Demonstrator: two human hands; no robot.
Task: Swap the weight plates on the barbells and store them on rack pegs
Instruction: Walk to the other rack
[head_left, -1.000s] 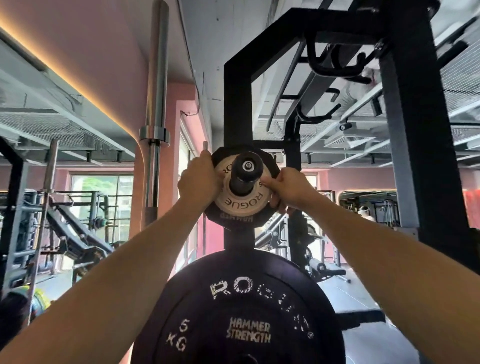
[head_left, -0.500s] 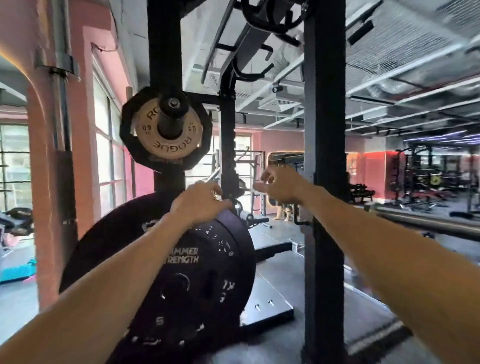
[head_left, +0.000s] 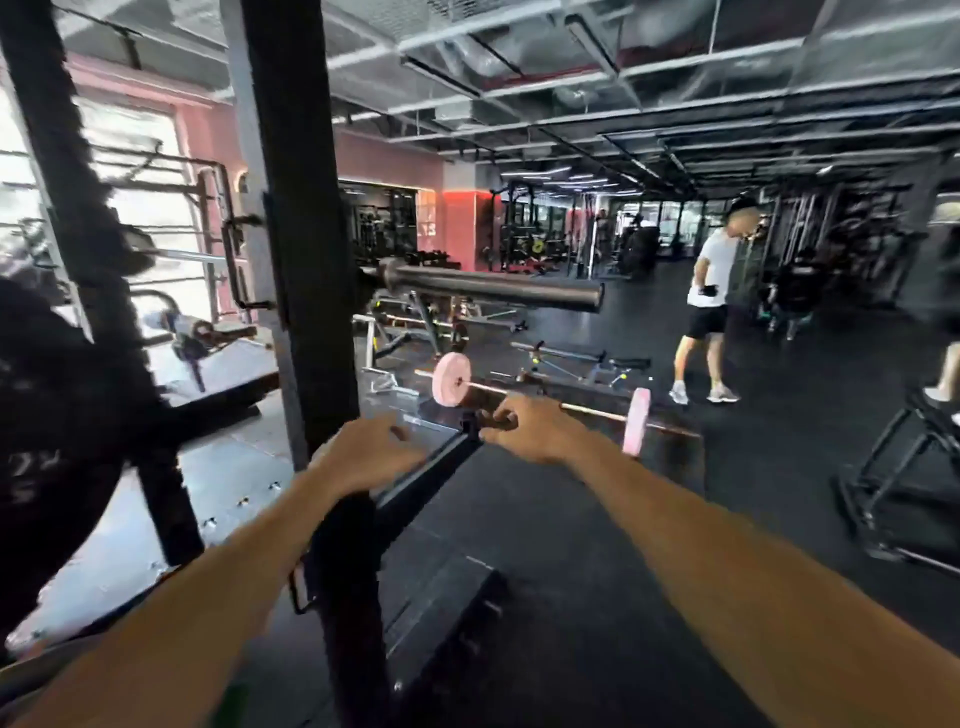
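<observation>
Dim gym floor, dark rubber matting, stretches away from the black rack upright (head_left: 306, 260) that stands just ahead of you and serves as your landmark. Your left hand (head_left: 369, 454) hangs in front of the base of that upright, fingers loosely spread and holding nothing; your right hand (head_left: 530, 428) reaches forward to the right of it, fingers loosely curled, also empty as far as the blur allows. Sticking out to the right of the upright at chest height is a bare black barbell sleeve (head_left: 493, 288). Beyond the upright, on the floor, lies a light bar with pink plates (head_left: 451, 378) at each end, which looks like your next target. Left of the upright, a large black plate (head_left: 47, 415) fills the edge of view, blurred. From here the risks are, in my judgement, walking your shoulder or head into the protruding sleeve as you move past the upright, and catching a foot on the low rack base rail (head_left: 421, 478) near your hands. Another person (head_left: 709, 296) stands well to the right of the upright and could step into your path. Much is smeared by head motion: plate lettering, the storage pegs and your exact fingertip positions cannot be made out, and your feet are out of frame.
</observation>
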